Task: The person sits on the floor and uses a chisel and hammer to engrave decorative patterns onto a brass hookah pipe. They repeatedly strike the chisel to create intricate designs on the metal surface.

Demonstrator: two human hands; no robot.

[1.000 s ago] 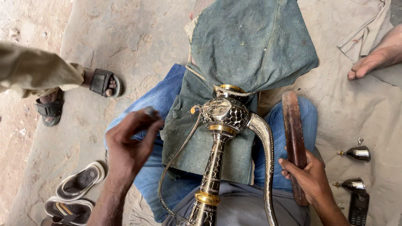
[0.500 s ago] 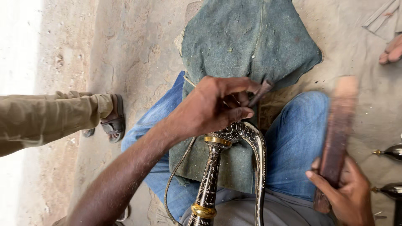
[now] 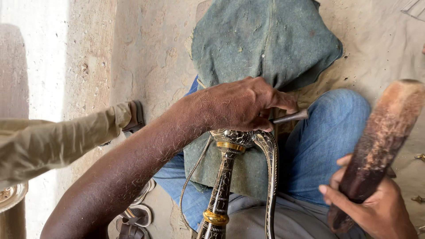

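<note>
Chisel (image 3: 290, 117) pinched in my left hand (image 3: 241, 104) over engraved metal vessel (image 3: 230, 146); my right hand (image 3: 376, 208) grips worn wooden mallet (image 3: 376, 150).

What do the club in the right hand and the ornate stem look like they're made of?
Club: likely wood, worn and rough, with brown grainy streaks and a pale end. Ornate stem: apparently metal, dark engraved surface with shiny gold-coloured bands, possibly brass.
</note>
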